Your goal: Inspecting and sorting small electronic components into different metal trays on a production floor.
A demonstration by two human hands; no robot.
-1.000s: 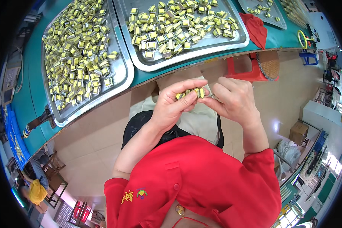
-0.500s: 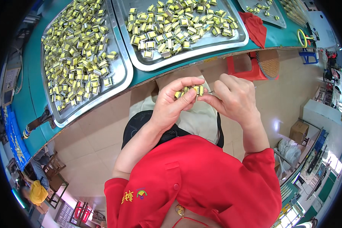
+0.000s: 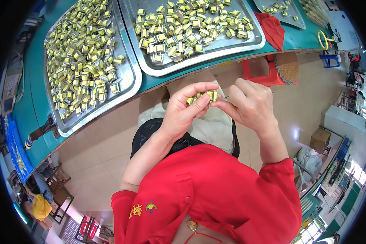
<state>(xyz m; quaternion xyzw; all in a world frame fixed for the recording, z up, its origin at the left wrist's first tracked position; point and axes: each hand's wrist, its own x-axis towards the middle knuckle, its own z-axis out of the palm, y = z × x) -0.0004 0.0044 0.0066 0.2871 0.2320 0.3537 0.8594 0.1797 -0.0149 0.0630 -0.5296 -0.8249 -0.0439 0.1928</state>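
Left hand [image 3: 186, 106] clamped yellow components [image 3: 212, 96] at near centre; right hand [image 3: 251, 103] pinched a thin metal tool [image 3: 226, 97] just right of them. Those looked mid-work; far left tray [image 3: 129, 77] and middle tray [image 3: 236, 45] held heaps, done or pending unclear.

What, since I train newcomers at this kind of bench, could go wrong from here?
The left hand holds several small yellow components bunched above the lap, so one might slip out and drop. The right hand grips a thin metal tool close to the left hand's bare fingers; a slip could poke them.
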